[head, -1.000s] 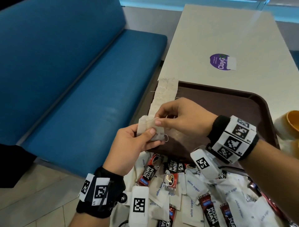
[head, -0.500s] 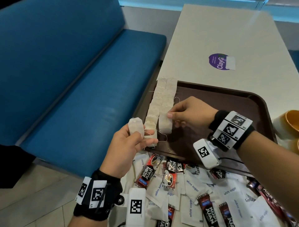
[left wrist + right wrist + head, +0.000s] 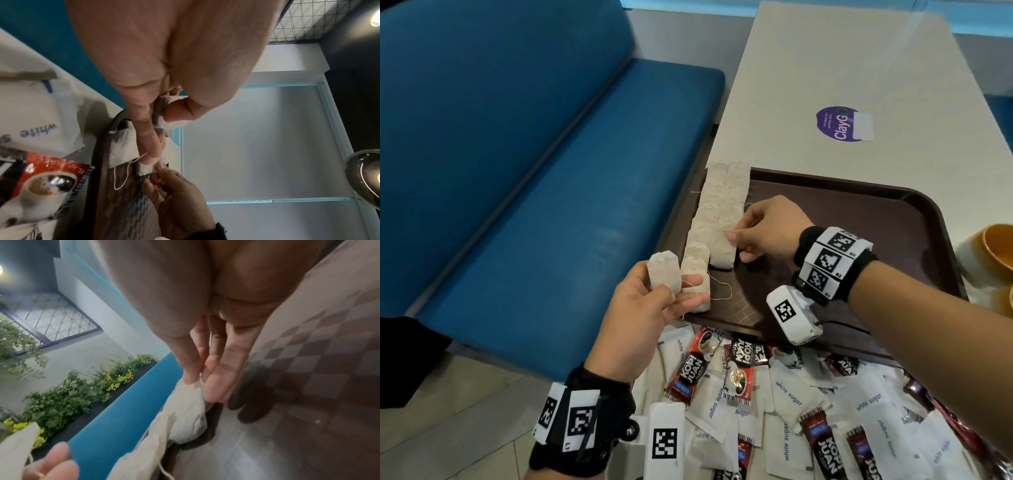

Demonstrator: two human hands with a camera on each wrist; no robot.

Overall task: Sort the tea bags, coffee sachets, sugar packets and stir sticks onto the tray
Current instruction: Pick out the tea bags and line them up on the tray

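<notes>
My left hand (image 3: 671,291) pinches a pale tea bag (image 3: 662,274) upright, just off the tray's near left corner; the left wrist view shows that tea bag (image 3: 164,116) between thumb and fingers. My right hand (image 3: 734,236) pinches the top of another tea bag (image 3: 722,253), which lies at the near end of the right of two tea-bag rows (image 3: 717,198) along the left side of the brown tray (image 3: 859,222). In the right wrist view, thumb and forefinger meet on this tea bag (image 3: 191,395). Red coffee sachets (image 3: 688,370) and white sugar packets (image 3: 791,401) lie heaped in front of the tray.
The tray sits on a white table (image 3: 842,68) with a purple sticker (image 3: 842,123). An orange-lined cup (image 3: 993,246) stands at the tray's right edge. A blue bench (image 3: 517,205) runs along the left, below the table edge.
My right hand drew one tea bag away from my left hand and set it down on the tray's right row. The left hand keeps the other tea bag and shifted slightly left.
</notes>
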